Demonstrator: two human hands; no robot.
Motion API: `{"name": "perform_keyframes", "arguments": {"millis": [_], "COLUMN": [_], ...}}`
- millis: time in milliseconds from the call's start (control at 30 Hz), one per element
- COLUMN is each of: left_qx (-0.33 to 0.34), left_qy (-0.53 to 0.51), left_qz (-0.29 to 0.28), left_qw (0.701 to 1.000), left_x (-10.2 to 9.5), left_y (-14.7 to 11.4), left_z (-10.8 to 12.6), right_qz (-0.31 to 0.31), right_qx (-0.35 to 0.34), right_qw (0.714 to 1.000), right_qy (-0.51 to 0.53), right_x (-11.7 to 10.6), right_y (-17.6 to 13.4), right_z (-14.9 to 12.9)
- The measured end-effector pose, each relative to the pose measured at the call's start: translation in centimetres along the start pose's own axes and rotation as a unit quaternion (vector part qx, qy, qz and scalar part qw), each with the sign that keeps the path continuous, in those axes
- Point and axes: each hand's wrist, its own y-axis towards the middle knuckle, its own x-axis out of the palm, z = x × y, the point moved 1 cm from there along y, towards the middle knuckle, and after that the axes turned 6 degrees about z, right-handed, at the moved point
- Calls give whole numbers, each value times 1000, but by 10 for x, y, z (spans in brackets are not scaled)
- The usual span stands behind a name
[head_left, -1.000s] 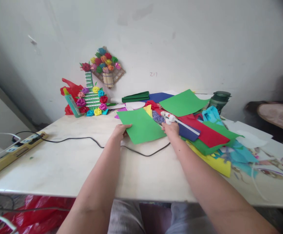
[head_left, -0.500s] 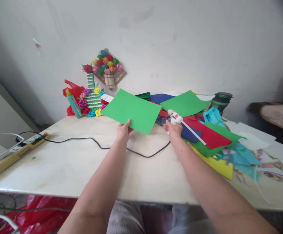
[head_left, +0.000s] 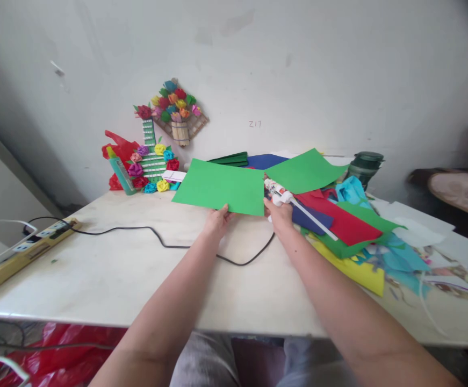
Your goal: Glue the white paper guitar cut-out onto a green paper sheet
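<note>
My left hand (head_left: pixel 218 221) is closed on the near edge of a green paper sheet (head_left: pixel 223 185), thumb on top, holding it tilted above the table. My right hand (head_left: pixel 280 214) grips a white hot glue gun (head_left: pixel 281 194), its nozzle pointing away to the left. A long white glue stick (head_left: pixel 314 217) sticks out of the gun's back end. The fingertips of my right hand are at the sheet's right edge; whether they pinch it I cannot tell. A second green sheet (head_left: pixel 306 171) lies just behind the glue gun.
A black cord (head_left: pixel 137 229) runs across the table (head_left: pixel 96 269) from a power strip (head_left: pixel 28 255). Paper-flower crafts (head_left: pixel 153 156) and a glue bottle (head_left: pixel 121 171) stand at the back left. Coloured paper (head_left: pixel 346 223) piles up on the right, near a dark green bottle (head_left: pixel 365 165).
My left hand has shifted right, and the green sheet has turned so its near edge lies more level. My right hand with the glue gun has moved slightly left, up to the sheet's edge.
</note>
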Motion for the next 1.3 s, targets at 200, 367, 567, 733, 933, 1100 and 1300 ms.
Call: {"name": "perform_keyframes", "arguments": {"millis": [200, 367, 567, 733, 933, 1100, 1300], "left_qx": [19, 19, -21, 111, 413, 410, 377], "left_qy": [-11, -8, 194, 522, 667, 698, 679], "left_qz": [-50, -56, -133, -270, -152, -154, -204], "left_qw": [998, 998, 972, 802, 601, 567, 596], "left_x": [3, 4, 2, 14, 14, -6, -20], "left_y": [-4, -5, -17, -41, -40, -20, 0], "left_z": [-5, -7, 0, 7, 19, 26, 14], "right_qz": [-22, -34, -42, -63, -85, -70, -58], "right_qx": [3, 47, 79, 88, 119, 133, 140], "right_qw": [1000, 998, 995, 993, 989, 988, 984], "right_qy": [8, 31, 52, 38, -9, -29, -93], "right_x": [3, 1, -4, -7, -10, -12, -13], "right_y": [-3, -6, 1, 7, 6, 5, 7], "right_z": [-1, -7, -8, -5, -8, -15, -15]}}
